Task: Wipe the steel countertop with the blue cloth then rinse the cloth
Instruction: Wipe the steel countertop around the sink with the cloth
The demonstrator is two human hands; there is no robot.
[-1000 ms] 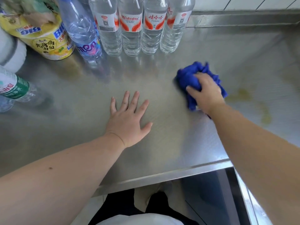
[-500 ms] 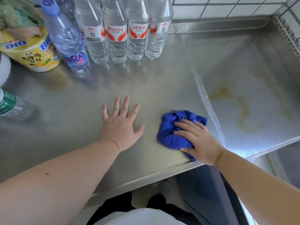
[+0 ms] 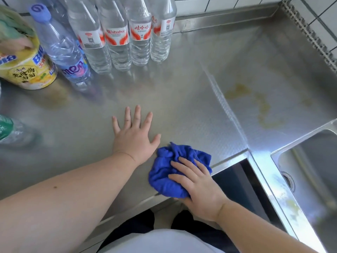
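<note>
Low in the frame's centre, the right hand (image 3: 198, 187) presses the crumpled blue cloth (image 3: 169, 172) onto the brushed steel countertop (image 3: 182, 106) at its front edge, fingers nearly straight and spread over the fabric. Just left of the cloth, the left hand (image 3: 135, 136) lies flat with fingers splayed, holding nothing. Yellowish stains (image 3: 262, 106) mark the steel at right, near the steel sink (image 3: 310, 172). Clear plastic water bottles (image 3: 125, 37) stand along the top, a yellow instant-noodle cup (image 3: 29, 72) at upper left.
</note>
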